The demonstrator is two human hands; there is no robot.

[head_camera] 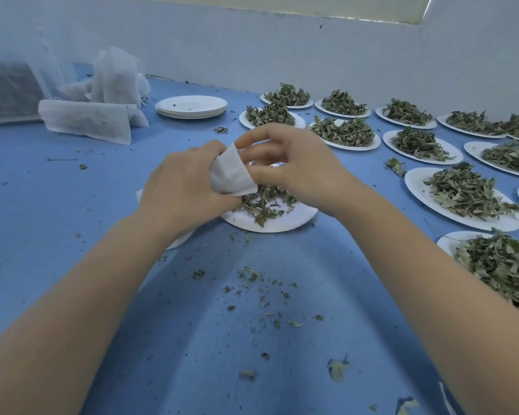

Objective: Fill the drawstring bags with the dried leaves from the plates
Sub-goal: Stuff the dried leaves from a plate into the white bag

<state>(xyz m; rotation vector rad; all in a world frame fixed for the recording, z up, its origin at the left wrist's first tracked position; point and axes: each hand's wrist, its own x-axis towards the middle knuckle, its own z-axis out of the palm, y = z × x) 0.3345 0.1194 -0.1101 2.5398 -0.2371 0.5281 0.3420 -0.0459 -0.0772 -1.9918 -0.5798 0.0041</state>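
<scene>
While the left hand [182,187] gripped a small white drawstring bag [231,175] just above the nearest paper plate [270,223], the right hand [288,163] pinched the bag's rim with curled fingers. Dried leaves [264,202] lay on that plate beneath the bag; beyond it sat a stack of bare plates [191,106], and to its right, leaf-heaped plates [462,199] on the blue table [102,205].

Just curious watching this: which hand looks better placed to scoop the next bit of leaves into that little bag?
Probably the right hand. The left hand grips the small white bag, while the right hand's fingers are only at the bag's mouth, directly above the leaves on the plate.
</scene>
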